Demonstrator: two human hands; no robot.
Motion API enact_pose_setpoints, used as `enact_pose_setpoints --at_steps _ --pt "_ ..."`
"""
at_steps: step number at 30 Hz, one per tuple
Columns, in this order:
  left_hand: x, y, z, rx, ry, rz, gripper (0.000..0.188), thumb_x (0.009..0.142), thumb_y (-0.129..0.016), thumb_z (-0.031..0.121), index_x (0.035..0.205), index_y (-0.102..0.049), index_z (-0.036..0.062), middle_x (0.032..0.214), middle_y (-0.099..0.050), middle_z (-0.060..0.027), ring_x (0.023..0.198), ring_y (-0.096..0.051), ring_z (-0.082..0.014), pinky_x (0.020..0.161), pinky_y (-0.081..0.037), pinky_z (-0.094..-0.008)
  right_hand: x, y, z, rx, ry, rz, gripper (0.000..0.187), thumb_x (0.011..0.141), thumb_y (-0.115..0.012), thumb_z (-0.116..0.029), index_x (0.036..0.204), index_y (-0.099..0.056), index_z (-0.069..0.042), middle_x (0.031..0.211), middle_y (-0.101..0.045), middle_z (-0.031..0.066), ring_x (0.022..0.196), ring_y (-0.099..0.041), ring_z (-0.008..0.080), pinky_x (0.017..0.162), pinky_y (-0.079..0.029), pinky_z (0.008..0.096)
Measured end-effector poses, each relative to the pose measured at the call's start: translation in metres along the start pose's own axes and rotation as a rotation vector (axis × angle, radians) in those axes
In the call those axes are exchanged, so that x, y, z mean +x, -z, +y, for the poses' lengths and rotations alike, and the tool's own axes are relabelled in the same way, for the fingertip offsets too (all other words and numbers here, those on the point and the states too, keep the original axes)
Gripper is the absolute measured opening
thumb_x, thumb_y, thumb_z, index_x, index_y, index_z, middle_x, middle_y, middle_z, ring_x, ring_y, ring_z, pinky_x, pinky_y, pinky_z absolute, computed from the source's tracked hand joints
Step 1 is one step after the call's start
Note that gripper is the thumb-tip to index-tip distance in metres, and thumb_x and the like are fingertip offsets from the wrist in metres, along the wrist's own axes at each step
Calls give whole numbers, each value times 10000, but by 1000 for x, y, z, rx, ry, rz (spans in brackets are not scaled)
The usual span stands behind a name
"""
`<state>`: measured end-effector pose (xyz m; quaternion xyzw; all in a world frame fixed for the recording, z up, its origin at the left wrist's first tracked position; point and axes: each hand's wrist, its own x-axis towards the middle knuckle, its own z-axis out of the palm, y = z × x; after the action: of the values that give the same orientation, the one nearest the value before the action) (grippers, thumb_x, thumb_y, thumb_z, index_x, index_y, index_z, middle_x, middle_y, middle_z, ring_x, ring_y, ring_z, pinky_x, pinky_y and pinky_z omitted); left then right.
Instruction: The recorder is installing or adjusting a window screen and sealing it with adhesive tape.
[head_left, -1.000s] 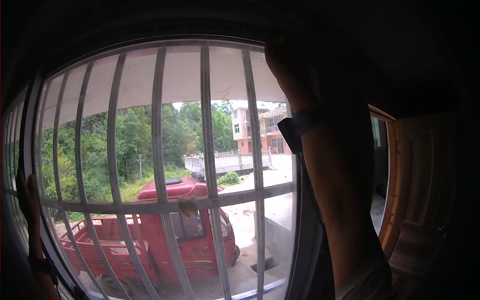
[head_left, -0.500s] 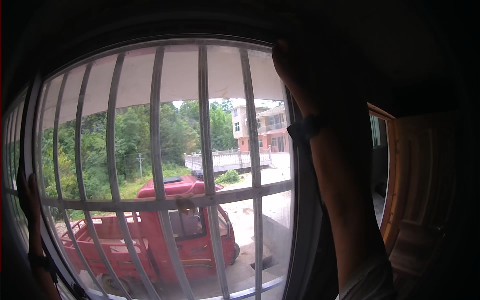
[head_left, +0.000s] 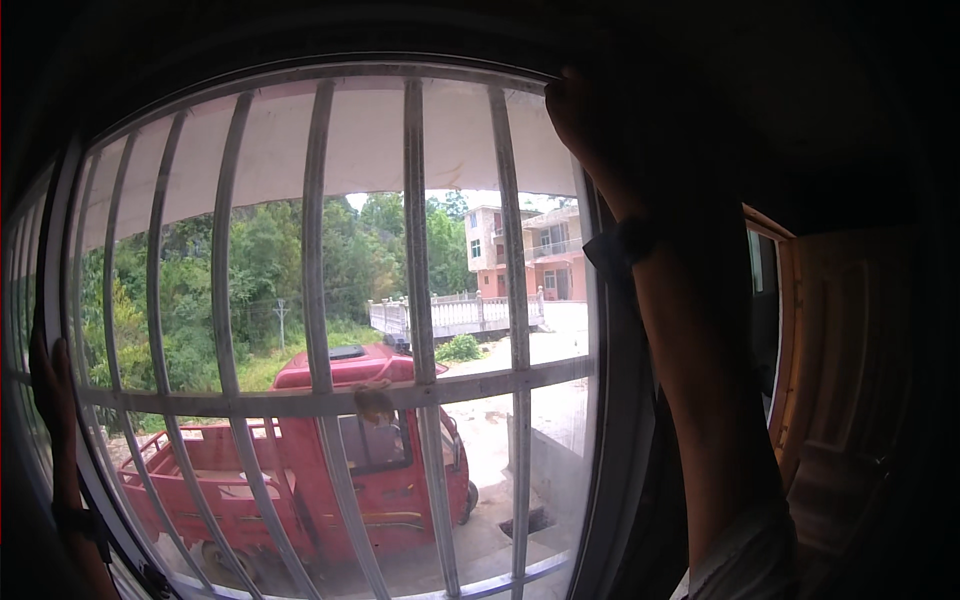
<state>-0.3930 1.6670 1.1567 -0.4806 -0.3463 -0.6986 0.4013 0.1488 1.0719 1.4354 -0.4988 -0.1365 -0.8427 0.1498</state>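
A glazed window sash (head_left: 72, 300) with a dark frame stands upright before me. My left hand (head_left: 52, 388) is closed on its left side edge, about halfway up, with the thumb pointing upward. Raised high, my right hand (head_left: 572, 108) grips the sash's upper right corner. It is in deep shadow, and most of its fingers are hidden. A dark band circles each of my wrists.
Metal security bars (head_left: 318, 250) with a crossbar (head_left: 290, 404) stand outside the glass. Beyond them are a red cargo tricycle (head_left: 380, 500), a white balustrade (head_left: 450, 315) and a house (head_left: 545, 250). To the right, a brown door (head_left: 850, 340) stands in shadow.
The view has shifted slightly, and the window's top edge sits a little higher in it. Both hands stay at the same places on the sash.
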Motion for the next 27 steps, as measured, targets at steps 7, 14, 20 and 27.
enact_pose_setpoints --at_steps 7,14,20,27 --pt "-2 -5 -3 12 7 5 521 1089 -523 273 1547 -409 54 1516 -506 -197 1394 -494 -350 1132 -414 -413 2 2 2 5 1 13 317 941 -621 -132 1242 -660 -43 1135 -688 133 1108 -638 275 1008 -527 400" --pt "-2 -4 0 43 15 1 523 1092 -514 285 1553 -406 62 1531 -493 -188 1405 -484 -348 1139 -414 -415 6 1 0 19 7 30 318 934 -629 -127 1238 -665 -43 1142 -689 133 1120 -638 279 1008 -529 403" --pt "1 -3 -1 29 2 -6 527 1095 -502 303 1556 -402 69 1528 -494 -191 1405 -484 -347 1140 -416 -420 8 -1 1 26 11 40 318 928 -636 -122 1235 -669 -43 1149 -690 134 1129 -638 283 1008 -530 407" --pt "-3 -15 -13 94 46 3 530 1084 -524 306 1546 -409 73 1491 -520 -206 1378 -504 -366 1122 -430 -438 -1 -1 3 54 28 37 319 922 -644 -116 1231 -673 -43 1156 -691 134 1141 -637 287 1008 -532 410"
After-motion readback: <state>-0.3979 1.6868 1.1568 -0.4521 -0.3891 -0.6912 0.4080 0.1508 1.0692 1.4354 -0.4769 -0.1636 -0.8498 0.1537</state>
